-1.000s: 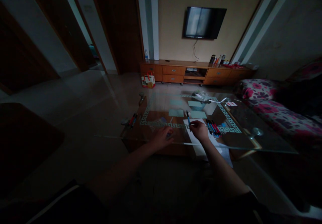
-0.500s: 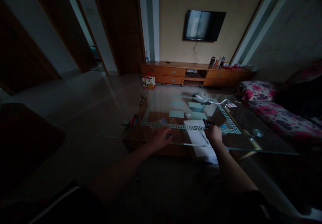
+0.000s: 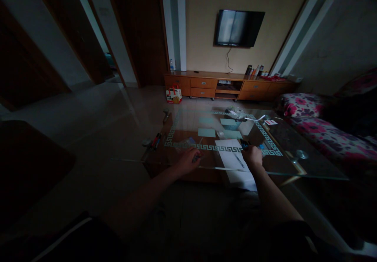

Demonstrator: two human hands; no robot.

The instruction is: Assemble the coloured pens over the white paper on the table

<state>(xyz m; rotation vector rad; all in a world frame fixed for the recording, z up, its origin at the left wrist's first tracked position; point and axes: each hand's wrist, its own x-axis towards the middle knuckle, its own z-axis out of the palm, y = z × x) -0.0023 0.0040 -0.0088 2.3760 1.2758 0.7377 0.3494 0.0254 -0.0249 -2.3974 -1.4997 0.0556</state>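
Observation:
My right hand (image 3: pixel 253 155) is closed over a bundle of pens (image 3: pixel 244 144) on the glass table (image 3: pixel 294 168), just right of a white sheet of paper (image 3: pixel 229 156). Only the pens' dark ends stick out past my fingers. A single pen (image 3: pixel 238 160) lies loose on the sheet. My left hand (image 3: pixel 187 161) rests on the glass to the left of the sheet. Its fingers are curled over a small bluish thing that I cannot make out in the dim light.
Red and dark pens (image 3: pixel 155 141) lie at the table's left edge. Pale cards (image 3: pixel 206 132), a small basket (image 3: pixel 231 124) and a red-and-white card (image 3: pixel 270 122) sit farther back. A flowered sofa (image 3: pixel 324 134) is on the right, a TV cabinet (image 3: pixel 226 85) behind.
A second ago my right hand held a blue pen upright over the sheet. It has since moved right onto the bundle of pens, and a pen now lies on the paper. My left hand stayed put.

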